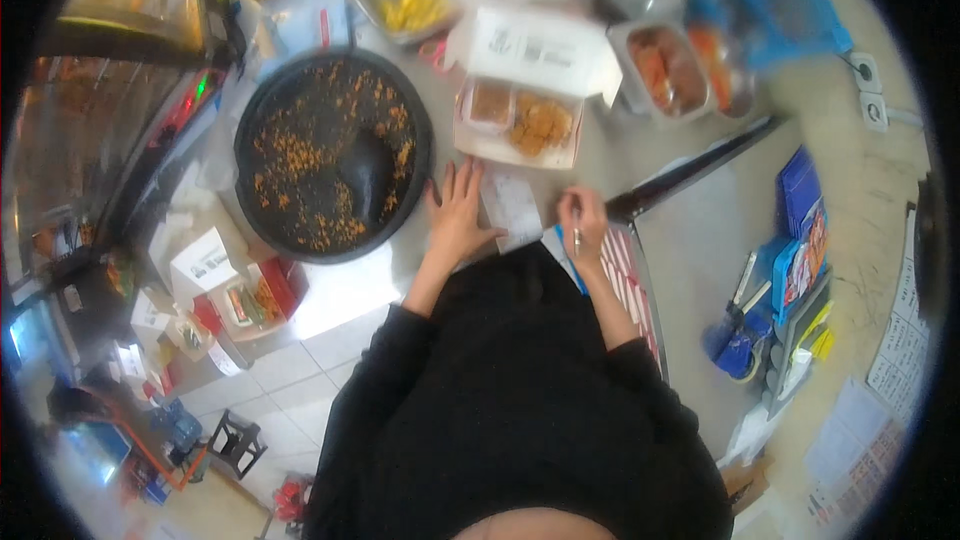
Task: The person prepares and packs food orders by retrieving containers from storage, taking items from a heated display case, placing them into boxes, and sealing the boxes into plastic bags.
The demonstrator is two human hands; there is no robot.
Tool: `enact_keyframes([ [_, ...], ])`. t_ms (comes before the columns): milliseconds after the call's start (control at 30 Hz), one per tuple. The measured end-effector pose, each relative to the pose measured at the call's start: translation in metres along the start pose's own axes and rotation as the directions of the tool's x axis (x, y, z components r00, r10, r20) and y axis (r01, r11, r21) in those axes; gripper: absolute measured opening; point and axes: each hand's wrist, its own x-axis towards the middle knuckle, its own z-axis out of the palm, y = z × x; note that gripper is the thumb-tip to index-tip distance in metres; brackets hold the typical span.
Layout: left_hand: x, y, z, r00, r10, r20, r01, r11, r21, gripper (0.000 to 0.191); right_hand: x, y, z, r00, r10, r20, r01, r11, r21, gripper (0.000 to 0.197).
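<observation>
A white paper slip (514, 204) lies on the counter between my hands, at the front edge. My left hand (457, 217) rests flat to the left of it, fingers apart, its thumb at the slip's lower left corner. To the right, my right hand (585, 217) grips a slim pen (577, 231), whose tip I cannot make out. Just beyond the slip stands an open cardboard food box (480, 146), its printed lid (544, 45) folded back. Inside are a small tub of brown sauce (491, 106) and a breaded fried piece (540, 124).
A round black pan (251, 187) with fried crumbs and a black scoop (371, 172) stands close on my left. A metal tray of yellow pieces (416, 9) and a tub of reddish food (667, 71) sit behind. More boxes (202, 262) lie further left.
</observation>
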Motion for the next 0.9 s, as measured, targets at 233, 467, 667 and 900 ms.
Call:
enact_keyframes([
  [233, 0.112, -0.001, -0.106, 0.818, 0.007, -0.575, -0.152, 0.967, -0.205, 0.04, 0.079, 0.025, -0.031, 0.95, 0.313, 0.024, -0.263, 0.837, -0.479, 0.048],
  [467, 0.133, -0.011, -0.092, 0.871, 0.082, -0.484, -0.198, 0.961, -0.195, 0.017, 0.178, 0.019, -0.045, 0.996, 0.088, -0.034, -0.089, 0.996, -0.025, 0.042],
  [667, 0.068, -0.017, -0.026, 0.898, -0.161, -0.41, -0.117, 0.811, -0.573, 0.012, 0.106, 0.0, -0.023, 0.992, 0.055, 0.113, -0.075, 0.98, 0.182, 0.032],
  [900, 0.067, -0.002, -0.051, 0.925, -0.245, -0.291, -0.029, 0.717, -0.696, 0.028, 0.132, -0.006, -0.055, 0.837, 0.207, 0.507, -0.329, 0.93, 0.163, 0.041],
])
